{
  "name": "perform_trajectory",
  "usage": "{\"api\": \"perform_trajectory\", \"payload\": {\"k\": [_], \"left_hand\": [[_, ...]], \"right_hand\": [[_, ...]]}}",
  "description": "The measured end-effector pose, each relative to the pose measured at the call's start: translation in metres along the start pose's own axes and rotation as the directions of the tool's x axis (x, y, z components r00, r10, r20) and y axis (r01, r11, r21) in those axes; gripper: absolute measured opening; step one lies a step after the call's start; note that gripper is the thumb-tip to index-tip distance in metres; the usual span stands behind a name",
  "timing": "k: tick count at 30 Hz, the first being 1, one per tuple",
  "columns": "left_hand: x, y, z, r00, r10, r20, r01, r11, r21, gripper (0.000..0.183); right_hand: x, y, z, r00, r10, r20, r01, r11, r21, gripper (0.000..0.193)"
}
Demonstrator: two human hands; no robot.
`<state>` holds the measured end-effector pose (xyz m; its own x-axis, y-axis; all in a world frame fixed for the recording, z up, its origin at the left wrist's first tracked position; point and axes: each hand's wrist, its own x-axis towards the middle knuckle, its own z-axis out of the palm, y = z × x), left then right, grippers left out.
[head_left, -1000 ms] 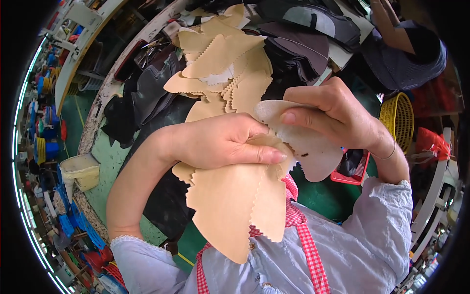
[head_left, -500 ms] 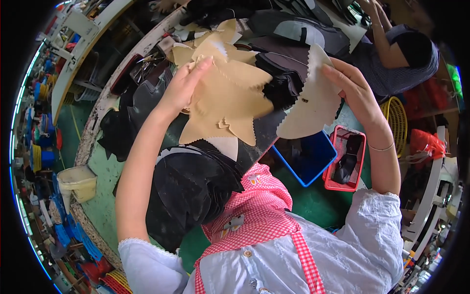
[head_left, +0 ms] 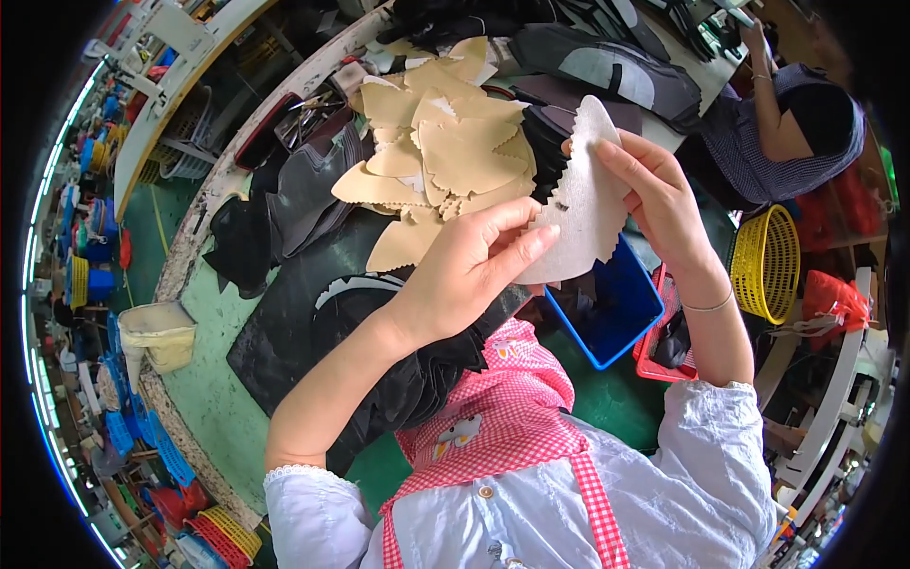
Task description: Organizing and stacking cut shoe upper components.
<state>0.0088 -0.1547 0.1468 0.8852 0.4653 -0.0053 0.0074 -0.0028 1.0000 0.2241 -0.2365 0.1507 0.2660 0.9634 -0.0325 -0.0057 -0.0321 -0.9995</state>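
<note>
A pale, tan leather piece with a zigzag edge is held up between both my hands. My right hand grips its right side and upper edge. My left hand pinches its lower left edge with fingers and thumb. Just beyond it, a pile of similar tan zigzag-edged leather pieces lies on the worktable. Black leather pieces lie on the table under my left forearm.
A blue bin and a red tray stand below my right hand. A yellow basket is at the right, next to another seated person. Dark leather sheets cover the far table. A cream bag hangs at the left.
My left hand has let go of the large tan piece, which now lies on the pile, and has come back to take hold of the pale piece in my right hand.
</note>
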Motion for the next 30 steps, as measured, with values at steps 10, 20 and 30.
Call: {"api": "perform_trajectory", "payload": {"k": [10,20,30], "left_hand": [[-0.010,0.004,-0.004,0.997,-0.063,-0.054,0.068,0.994,0.085,0.025],[-0.017,-0.006,-0.007,0.962,-0.264,0.065,0.267,0.963,-0.031,0.028],[-0.019,-0.004,-0.011,0.904,-0.389,0.175,0.406,0.910,-0.077,0.028]], "right_hand": [[-0.001,0.010,0.022,0.813,-0.549,-0.194,0.391,0.762,-0.516,0.024],[-0.036,0.006,0.028,0.808,-0.535,0.247,0.545,0.519,-0.658,0.020],[-0.035,0.027,0.021,0.918,-0.390,0.070,0.356,0.735,-0.576,0.009]]}}
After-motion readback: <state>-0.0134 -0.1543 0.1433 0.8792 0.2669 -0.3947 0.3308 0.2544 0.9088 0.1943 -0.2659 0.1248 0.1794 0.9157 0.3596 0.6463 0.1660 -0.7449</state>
